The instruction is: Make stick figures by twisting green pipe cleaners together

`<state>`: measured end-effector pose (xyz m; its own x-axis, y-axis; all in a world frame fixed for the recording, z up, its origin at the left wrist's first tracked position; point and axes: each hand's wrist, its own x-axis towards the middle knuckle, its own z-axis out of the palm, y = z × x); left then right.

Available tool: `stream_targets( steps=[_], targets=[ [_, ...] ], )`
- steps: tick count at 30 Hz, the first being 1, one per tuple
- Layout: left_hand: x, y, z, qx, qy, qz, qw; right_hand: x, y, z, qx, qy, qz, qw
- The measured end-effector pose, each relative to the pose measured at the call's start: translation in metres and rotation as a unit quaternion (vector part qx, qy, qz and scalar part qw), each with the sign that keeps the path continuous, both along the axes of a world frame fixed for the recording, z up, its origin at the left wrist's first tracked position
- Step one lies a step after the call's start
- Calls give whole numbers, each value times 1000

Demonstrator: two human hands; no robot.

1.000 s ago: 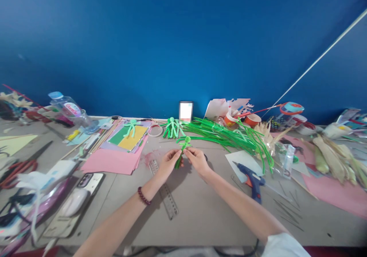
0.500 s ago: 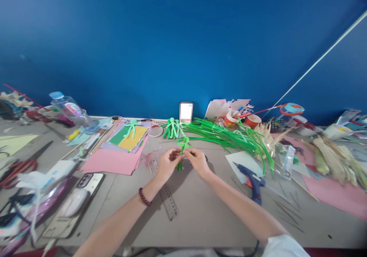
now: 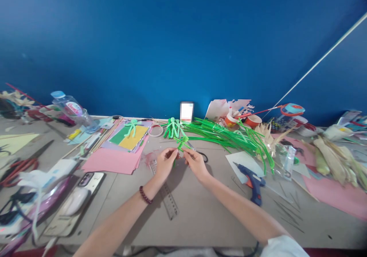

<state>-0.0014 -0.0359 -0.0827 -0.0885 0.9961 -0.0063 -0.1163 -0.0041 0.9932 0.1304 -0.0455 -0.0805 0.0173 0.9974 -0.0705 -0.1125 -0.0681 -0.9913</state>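
Between my two hands is a small green pipe-cleaner figure (image 3: 181, 143), its upper part showing above the fingertips. My left hand (image 3: 166, 163) is closed on its lower part, and a bit of green sticks out below the fingers. The fingers of my right hand (image 3: 196, 163) are pinched at the figure's right side; the exact contact is too small to make out. Behind it stand light green pipe-cleaner figures (image 3: 173, 128), and another one (image 3: 132, 128) lies on coloured sheets to the left. Long green pipe cleaners (image 3: 218, 132) spread out at the right.
A clear ruler (image 3: 169, 202) lies below my left hand, and black-handled scissors (image 3: 204, 157) beside my right. A blue glue gun (image 3: 252, 184) rests at the right. Left are pink paper (image 3: 110, 163), a phone (image 3: 91, 180) and red-handled scissors (image 3: 20, 172). A screen (image 3: 187, 112) leans against the wall.
The green figure has tilted and its lower part is now more hidden by my left hand. My hands have shifted slightly apart, and more of the black scissors handle shows.
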Motion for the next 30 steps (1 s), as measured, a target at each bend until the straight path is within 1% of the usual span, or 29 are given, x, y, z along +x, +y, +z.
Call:
stream_targets(
  steps=[3, 5, 8, 11, 14, 19, 20, 22, 26, 27, 30],
  targets=[
    [4, 0, 4, -53, -106, -33, 992, 0, 1, -1, -39, 24, 4, 999],
    [5, 0, 6, -83, -146, -62, 984, 0, 4, -3, -59, 41, 0, 997],
    [5, 0, 6, -140, -183, -92, 969, 3, 9, -9, -56, 50, -24, 997],
    [4, 2, 3, -186, -223, -118, 950, 6, 14, -12, -38, 47, -35, 998],
    [3, 2, 1, -198, -242, -156, 937, 7, 14, -12, -36, 38, -25, 998],
    [1, -1, 3, -187, -239, -215, 928, 8, 13, -11, -19, 24, 9, 999],
    [0, -1, 3, -182, -237, -219, 929, 9, 13, -10, -14, 20, 16, 1000],
    [-2, 0, 4, -177, -236, -208, 933, 9, 13, -8, 9, 6, 23, 1000],
    [-4, 5, 4, -166, -225, -177, 944, 9, 12, -2, 96, -22, 11, 995],
    [-4, 6, 4, -160, -216, -173, 948, 8, 11, -1, 106, -20, 15, 994],
    [-2, 6, 2, -119, -170, -157, 966, 8, 10, 1, 83, -12, 32, 996]
  ],
)
